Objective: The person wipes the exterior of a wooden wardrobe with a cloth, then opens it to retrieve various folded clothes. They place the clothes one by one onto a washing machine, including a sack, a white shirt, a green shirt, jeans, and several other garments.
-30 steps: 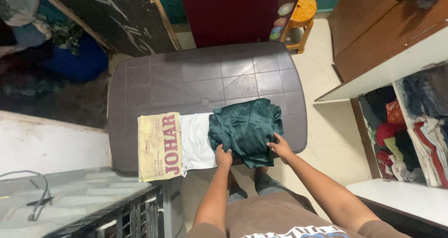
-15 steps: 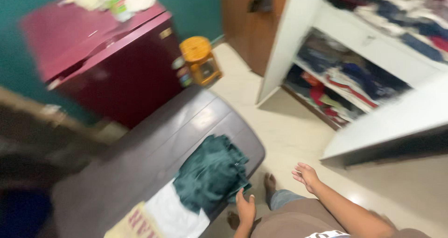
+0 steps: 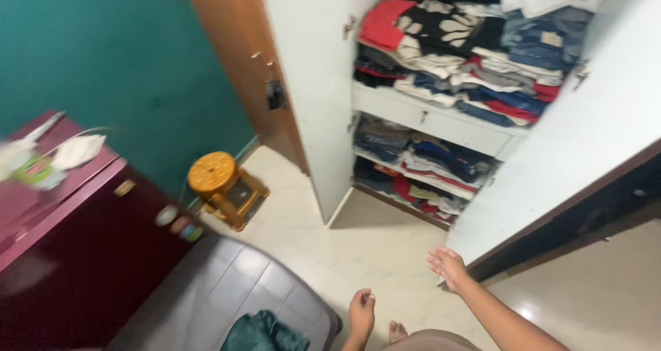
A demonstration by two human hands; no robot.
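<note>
A dark green garment (image 3: 265,332) lies on the grey desk (image 3: 206,296) at the bottom edge. The left hand (image 3: 361,314), loosely curled and empty, hangs just right of it. The right hand (image 3: 449,267) is spread, empty, near the open white wardrobe (image 3: 323,117) stacked with folded clothes (image 3: 468,68).

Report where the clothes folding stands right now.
Done: the folded green garment lies on the grey table. In hand: nothing; the left hand and right hand are empty. Left: the garment is not yet among the stacks in the open wardrobe.
</note>
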